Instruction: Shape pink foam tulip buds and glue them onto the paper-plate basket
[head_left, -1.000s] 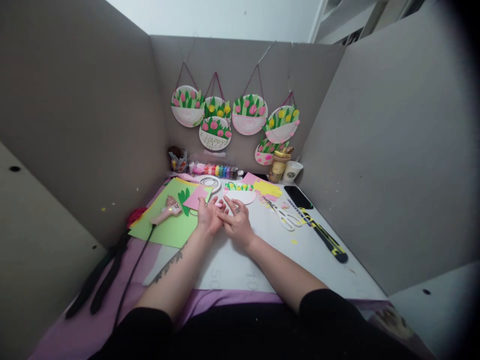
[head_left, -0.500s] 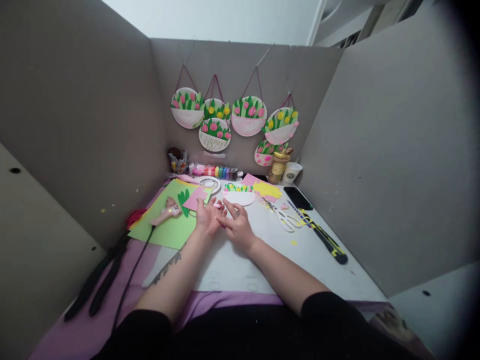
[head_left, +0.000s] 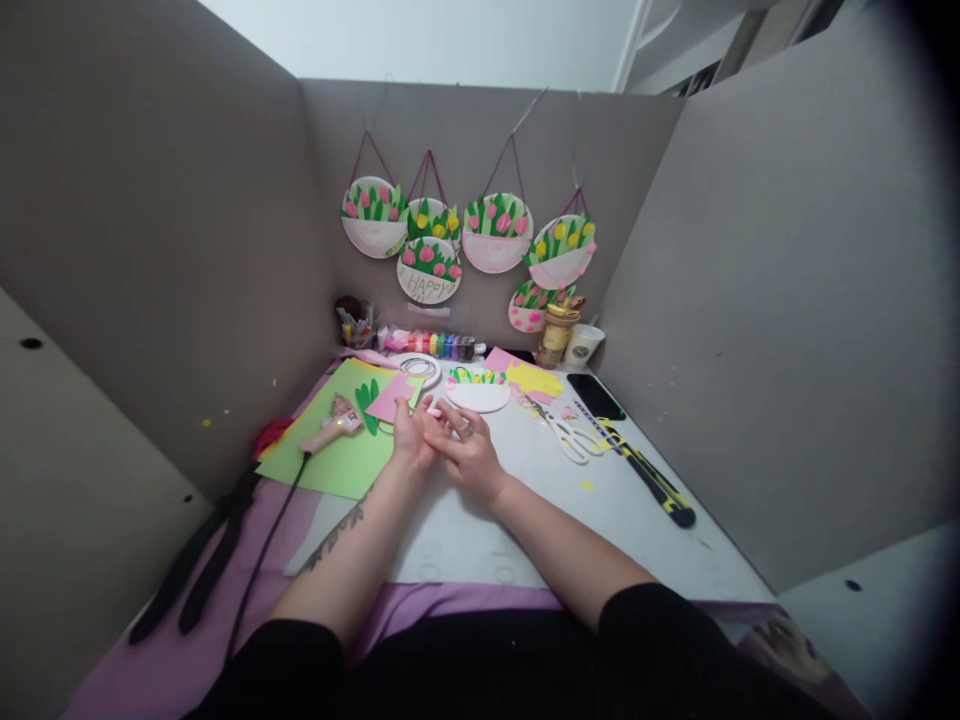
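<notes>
Palm up over the table, my left hand (head_left: pixel 417 432) has its thumb stretched out and its fingers loosely curled. A small bright pink piece (head_left: pixel 435 412) shows at its fingers; what it is I cannot make out. My right hand (head_left: pixel 471 448) lies across the left palm, its fingers stretched out and touching it. Whatever may lie between the two is hidden. Just beyond the hands is a white half-round paper-plate basket (head_left: pixel 478 397) with green leaves and yellow flowers. Pink paper (head_left: pixel 395 397) lies behind my left hand.
Green paper sheets (head_left: pixel 300 468) and a corded pink glue gun (head_left: pixel 330 432) lie left. To the right are white-handled scissors (head_left: pixel 571 440), a black-and-yellow cutter (head_left: pixel 664 490) and a phone (head_left: pixel 596 396). A paper cup (head_left: pixel 584 346) stands behind. Decorated plates (head_left: pixel 497 250) hang on the grey panel.
My right hand has shifted slightly left over the left palm, its fingers now lying closer over the left fingers. The left hand has hardly moved.
</notes>
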